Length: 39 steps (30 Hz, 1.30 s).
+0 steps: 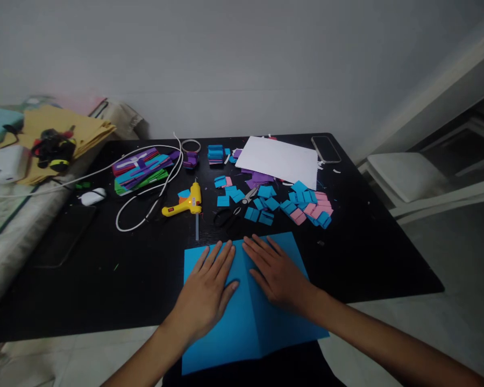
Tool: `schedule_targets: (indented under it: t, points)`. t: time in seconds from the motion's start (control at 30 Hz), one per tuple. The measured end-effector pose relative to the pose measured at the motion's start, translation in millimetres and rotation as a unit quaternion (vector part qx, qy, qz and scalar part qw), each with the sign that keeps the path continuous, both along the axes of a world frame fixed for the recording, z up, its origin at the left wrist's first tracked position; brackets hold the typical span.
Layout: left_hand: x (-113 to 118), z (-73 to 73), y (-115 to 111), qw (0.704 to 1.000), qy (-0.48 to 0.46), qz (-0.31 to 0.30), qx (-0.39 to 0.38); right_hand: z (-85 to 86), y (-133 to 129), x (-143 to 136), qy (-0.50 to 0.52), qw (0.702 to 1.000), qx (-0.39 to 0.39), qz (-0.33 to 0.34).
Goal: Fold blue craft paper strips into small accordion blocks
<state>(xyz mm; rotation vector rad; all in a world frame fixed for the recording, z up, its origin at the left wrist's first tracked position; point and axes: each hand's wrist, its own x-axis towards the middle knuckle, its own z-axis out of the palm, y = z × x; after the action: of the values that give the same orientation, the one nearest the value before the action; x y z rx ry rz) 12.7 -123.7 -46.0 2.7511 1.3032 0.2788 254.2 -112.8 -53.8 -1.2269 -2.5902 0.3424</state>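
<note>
A blue sheet of paper [234,333] with a crease down its middle lies at the table's front edge, its near part reaching past that edge. My left hand [207,285] rests flat on the sheet's left half, fingers stretched out. On the right half, close to the crease, my right hand [280,274] lies with its fingers extended and slightly spread. Neither hand grips anything. Beyond the sheet are black-handled scissors [236,209], a yellow glue gun [187,201] with a glue stick, and several small folded blue pieces [260,215], some mixed with pink pieces [322,204].
The black table [367,252] also bears a white sheet [278,158], a phone [326,149], a looped white cable [123,215], colored paper strips [143,169] and a tape ring [191,145]. Left are brown envelopes [64,126]; right, a white chair [403,174].
</note>
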Motion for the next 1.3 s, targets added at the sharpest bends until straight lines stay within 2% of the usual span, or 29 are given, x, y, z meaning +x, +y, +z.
schedule_targets:
  t: [0.33,0.7,0.97,1.3]
  points:
    - [5.0,-4.3,-6.3,1.0,-0.006,0.023,-0.016,-5.1,-4.3,-5.2,-0.005,1.0,0.02,-0.021]
    - [-1.0,1.7,1.8,0.999,-0.021,-0.003,-0.042,9.5,7.7,-3.0,0.023,0.999,-0.017,-0.019]
    - [4.1,0.2,-5.6,0.999,0.012,0.021,-0.03,0.0,-0.9,-10.5,0.013,0.999,0.002,-0.046]
    - [8.3,-1.7,-9.3,0.999,0.01,0.036,-0.023,0.1,-4.9,-15.1,0.006,0.998,-0.004,-0.066]
